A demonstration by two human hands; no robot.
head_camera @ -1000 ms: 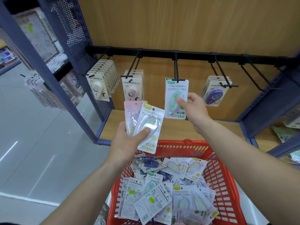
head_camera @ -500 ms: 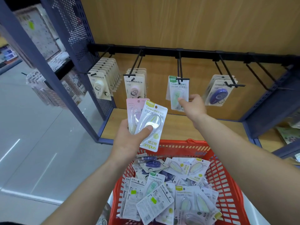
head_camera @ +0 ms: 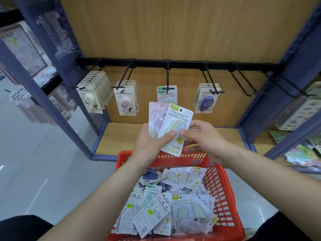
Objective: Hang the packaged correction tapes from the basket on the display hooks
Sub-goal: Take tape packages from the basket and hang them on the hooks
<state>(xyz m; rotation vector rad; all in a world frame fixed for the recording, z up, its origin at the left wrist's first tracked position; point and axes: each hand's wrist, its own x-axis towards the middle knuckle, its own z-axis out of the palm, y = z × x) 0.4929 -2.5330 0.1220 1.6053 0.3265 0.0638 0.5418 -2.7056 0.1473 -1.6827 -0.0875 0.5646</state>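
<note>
My left hand [head_camera: 150,141] grips two packaged correction tapes above the basket: a yellow-green pack [head_camera: 175,126] in front and a pink pack [head_camera: 155,115] behind it. My right hand [head_camera: 203,138] pinches the right edge of the yellow-green pack with thumb and fingers. Behind the packs, a green pack [head_camera: 165,93] hangs on the middle hook [head_camera: 167,79]. The red basket [head_camera: 224,192] below holds several loose packs [head_camera: 166,204].
Cream packs [head_camera: 90,100], pink packs [head_camera: 125,100] and purple packs [head_camera: 206,100] hang on other hooks of the black rail [head_camera: 187,64]. Two bare hooks [head_camera: 243,84] stand at the right. A wooden shelf [head_camera: 121,134] lies under the hooks, blue frame posts at both sides.
My right hand let go of the green pack hanging on the middle hook and came down to the yellow-green pack in my left hand. The left hand kept both packs.
</note>
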